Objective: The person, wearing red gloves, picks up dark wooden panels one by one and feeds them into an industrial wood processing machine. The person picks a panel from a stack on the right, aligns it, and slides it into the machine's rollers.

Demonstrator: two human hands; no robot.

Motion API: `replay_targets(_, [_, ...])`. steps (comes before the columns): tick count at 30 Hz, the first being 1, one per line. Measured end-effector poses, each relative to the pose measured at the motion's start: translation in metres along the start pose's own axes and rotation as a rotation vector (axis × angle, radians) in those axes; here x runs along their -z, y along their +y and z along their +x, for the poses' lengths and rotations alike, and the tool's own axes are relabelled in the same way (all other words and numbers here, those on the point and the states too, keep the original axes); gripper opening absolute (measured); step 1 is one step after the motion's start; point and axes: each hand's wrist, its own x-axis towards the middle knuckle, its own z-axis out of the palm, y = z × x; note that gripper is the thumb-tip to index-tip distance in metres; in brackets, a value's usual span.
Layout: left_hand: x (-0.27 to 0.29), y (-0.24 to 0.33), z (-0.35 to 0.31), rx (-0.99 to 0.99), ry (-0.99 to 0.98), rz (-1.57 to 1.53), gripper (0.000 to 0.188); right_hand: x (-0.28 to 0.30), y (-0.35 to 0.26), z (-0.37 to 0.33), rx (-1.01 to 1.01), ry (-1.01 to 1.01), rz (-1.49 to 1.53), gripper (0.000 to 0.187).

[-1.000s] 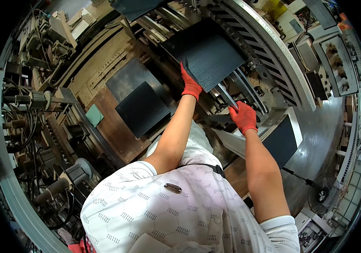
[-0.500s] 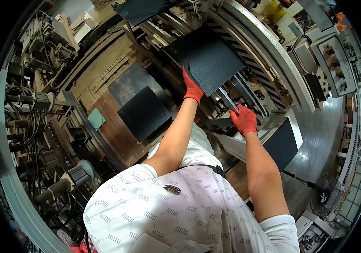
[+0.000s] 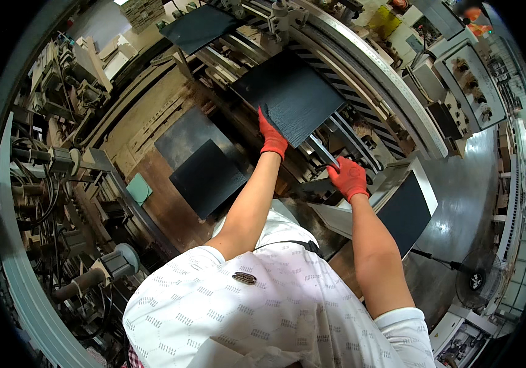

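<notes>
A black rectangular panel (image 3: 293, 92) with a faintly wrinkled sheen rests on metal rails in front of me. My left hand (image 3: 271, 136), in a red glove with a dark palm, lies along the panel's near left edge, its fingers stretched out. To the right and nearer, my right hand (image 3: 350, 178), also gloved in red, is closed round the near end of a metal bar (image 3: 322, 149). That bar runs out from under the panel; my fingertips are partly hidden there.
Left of my arm, another black panel (image 3: 206, 179) lies on a brown board (image 3: 165, 202), near a small green piece (image 3: 139, 189). A further black panel (image 3: 198, 27) sits at the far end. Machinery (image 3: 112, 270) lines the left; a fan (image 3: 478, 279) stands right.
The whole view has shifted slightly, so things sit a little lower and farther left. Both hands keep their places on the panel and the bar.
</notes>
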Motion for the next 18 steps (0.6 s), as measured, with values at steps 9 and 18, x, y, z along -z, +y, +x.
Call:
replay_targets(9, [0.0, 0.006, -0.005, -0.014, 0.27, 0.22, 0.067, 0.001, -0.003, -0.001, -0.003, 0.01, -0.025, 0.038])
replay_targets(18, [-0.02, 0.067, -0.047, 0.348, 0.008, 0.581, 0.078, -0.002, -0.006, 0.0, -0.01, 0.012, -0.043, 0.037])
